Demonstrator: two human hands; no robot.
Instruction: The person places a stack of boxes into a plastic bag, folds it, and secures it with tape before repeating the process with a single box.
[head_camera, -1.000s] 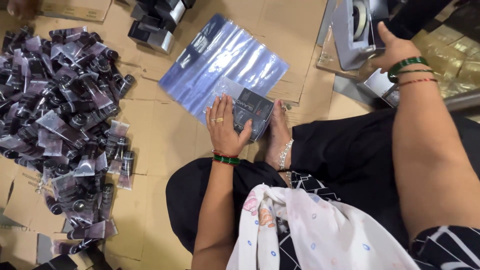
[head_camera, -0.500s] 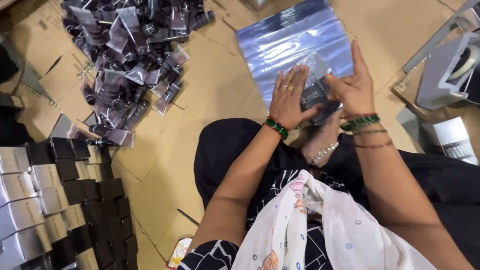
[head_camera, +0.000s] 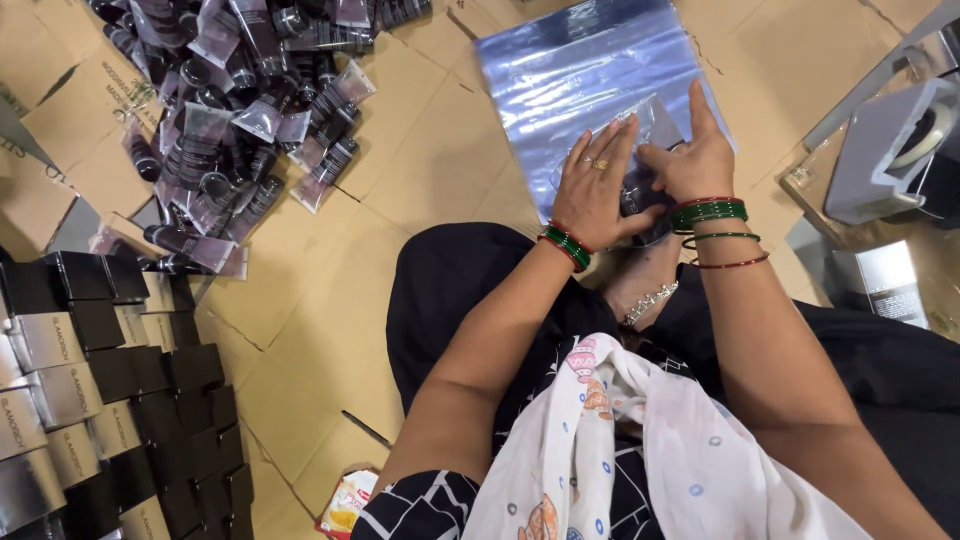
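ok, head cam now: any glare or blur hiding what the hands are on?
Head view: sharp overall, soft even light. The plastic sheet shows pale streaky glare. The left hand and right hand cover most of the dark packet. The pile of wrapped tubes is crisp, and frame edges bend slightly.

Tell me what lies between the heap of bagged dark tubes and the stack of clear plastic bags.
Only bare flattened cardboard lies between the heap of bagged tubes and the clear plastic bags, as the head view shows.
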